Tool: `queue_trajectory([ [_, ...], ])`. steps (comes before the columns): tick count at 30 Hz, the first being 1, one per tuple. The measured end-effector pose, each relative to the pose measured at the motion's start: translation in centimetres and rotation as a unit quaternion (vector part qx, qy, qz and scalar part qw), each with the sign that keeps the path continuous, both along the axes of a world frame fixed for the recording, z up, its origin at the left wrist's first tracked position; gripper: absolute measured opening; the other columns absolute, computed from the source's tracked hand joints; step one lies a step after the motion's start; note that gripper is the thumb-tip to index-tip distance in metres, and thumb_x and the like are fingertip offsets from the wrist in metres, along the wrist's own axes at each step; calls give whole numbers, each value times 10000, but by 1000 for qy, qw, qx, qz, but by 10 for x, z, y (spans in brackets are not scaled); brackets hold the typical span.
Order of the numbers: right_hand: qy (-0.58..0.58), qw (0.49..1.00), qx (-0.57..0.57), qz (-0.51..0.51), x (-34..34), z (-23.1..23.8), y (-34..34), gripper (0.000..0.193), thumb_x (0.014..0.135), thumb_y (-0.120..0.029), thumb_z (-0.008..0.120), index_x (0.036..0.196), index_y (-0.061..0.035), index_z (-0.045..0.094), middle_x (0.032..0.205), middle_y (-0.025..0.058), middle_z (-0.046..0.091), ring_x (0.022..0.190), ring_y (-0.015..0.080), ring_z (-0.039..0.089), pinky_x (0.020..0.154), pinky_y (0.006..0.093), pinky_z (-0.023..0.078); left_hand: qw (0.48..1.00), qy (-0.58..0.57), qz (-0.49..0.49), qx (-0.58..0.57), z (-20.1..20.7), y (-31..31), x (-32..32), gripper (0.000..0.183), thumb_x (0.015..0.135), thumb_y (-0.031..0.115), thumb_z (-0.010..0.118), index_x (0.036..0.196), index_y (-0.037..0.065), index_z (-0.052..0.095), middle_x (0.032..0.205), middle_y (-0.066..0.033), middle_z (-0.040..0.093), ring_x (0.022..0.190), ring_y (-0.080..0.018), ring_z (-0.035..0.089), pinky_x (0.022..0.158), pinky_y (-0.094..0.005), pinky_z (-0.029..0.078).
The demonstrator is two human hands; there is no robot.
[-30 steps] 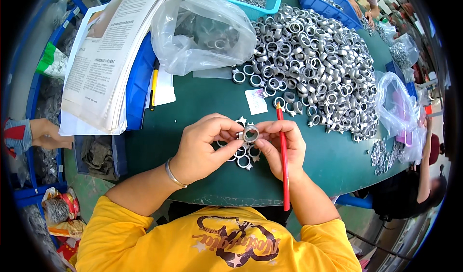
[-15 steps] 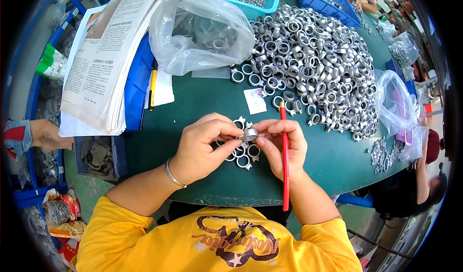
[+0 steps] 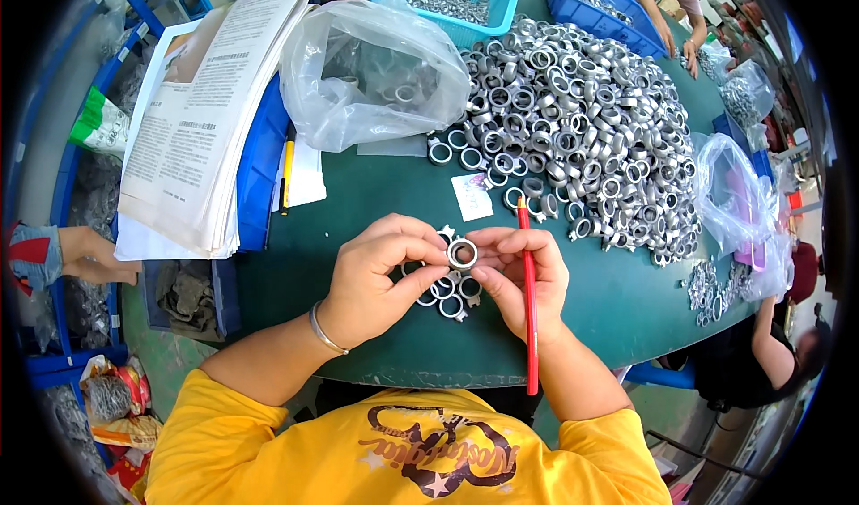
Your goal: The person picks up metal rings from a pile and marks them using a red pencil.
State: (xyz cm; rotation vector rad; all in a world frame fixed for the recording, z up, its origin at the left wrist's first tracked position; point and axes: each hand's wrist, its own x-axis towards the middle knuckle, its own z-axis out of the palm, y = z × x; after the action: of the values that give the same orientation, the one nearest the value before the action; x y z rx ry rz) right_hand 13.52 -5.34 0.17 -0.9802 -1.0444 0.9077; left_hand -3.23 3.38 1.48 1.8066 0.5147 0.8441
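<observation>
Between the fingertips of both hands is one silver metal ring (image 3: 462,254), its round opening facing me. My left hand (image 3: 386,268), with a bangle on the wrist, pinches the ring's left side. My right hand (image 3: 523,277) pinches its right side and also carries a red pencil (image 3: 531,326), tucked along the fingers with its tip pointing away from me. Below the held ring, several similar rings (image 3: 450,305) lie on the green table, partly hidden by my fingers. A big heap of such rings (image 3: 582,129) spreads over the table at the far right.
A clear plastic bag (image 3: 376,71) lies open beyond my left hand, beside stacked printed papers (image 3: 201,120) on a blue bin. A yellow marker (image 3: 287,172) and a small paper slip (image 3: 472,196) lie nearer. A turquoise basket (image 3: 507,13) holds small parts. A co-worker's hands (image 3: 689,53) are at the far right.
The ring between my fingers has turned from edge-on to showing its opening. Both hands stay nearly in place. The co-worker's hands have shifted away from the blue basket.
</observation>
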Motion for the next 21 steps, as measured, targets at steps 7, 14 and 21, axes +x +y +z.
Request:
queue_trajectory([
  [7, 0, 999, 28, 24, 1, -2, 2, 359, 740, 174, 572, 989, -20, 401, 1056, 189, 531, 917, 211, 600, 798, 309, 519, 995, -54, 10, -86, -3, -4, 4, 248, 716, -153, 618, 925, -39, 547, 990, -93, 509, 857, -154, 591, 762, -250, 515],
  [14, -34, 998, 47, 19, 1, -3, 3, 378, 728, 173, 584, 993, -28, 404, 1034, 172, 527, 892, 190, 591, 762, 289, 517, 987, -52, 24, -153, -3, -4, 6, 223, 719, -125, 632, 908, -35, 556, 946, -80, 534, 827, -138, 606, 736, -235, 520],
  [21, -44, 999, 24, 18, -1, -3, 4, 375, 723, 146, 614, 986, -34, 418, 1012, 145, 537, 833, 144, 574, 703, 241, 497, 989, -79, 33, -122, -2, -5, 6, 222, 723, -101, 641, 917, -21, 566, 921, -82, 564, 785, -129, 609, 694, -227, 507],
])
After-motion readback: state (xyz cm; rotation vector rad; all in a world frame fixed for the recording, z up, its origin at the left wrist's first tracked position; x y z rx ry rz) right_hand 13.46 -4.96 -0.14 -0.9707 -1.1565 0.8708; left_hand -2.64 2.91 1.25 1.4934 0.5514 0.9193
